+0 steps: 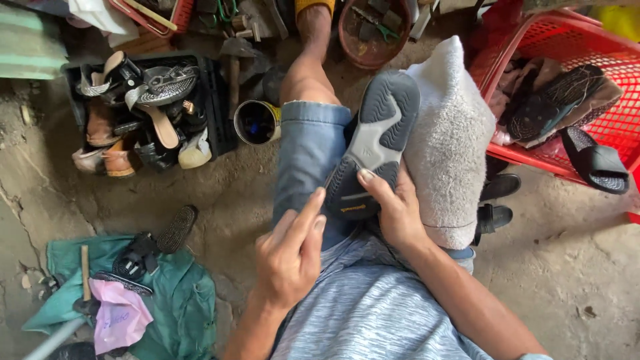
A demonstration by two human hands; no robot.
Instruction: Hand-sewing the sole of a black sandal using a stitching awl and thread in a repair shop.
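Note:
A sneaker (377, 137) rests sole-up on my lap, its sole dark grey with a pale middle panel. My right hand (397, 210) grips its heel end, thumb pressed on the sole, against a grey towel (450, 147) draped over my right knee. My left hand (290, 253) hovers just left of the heel, fingers loosely curled, one fingertip touching the sole's edge; it holds nothing. My left leg in rolled denim (307, 143) stretches forward.
A black crate (213, 100) of worn shoes stands at the left beside an open tin can (255, 122). A red basket (600, 87) with sandals sits at the right. A green cloth (180, 300) with soles, a hammer and pink paper lies at lower left. A bowl of tools (373, 33) is ahead.

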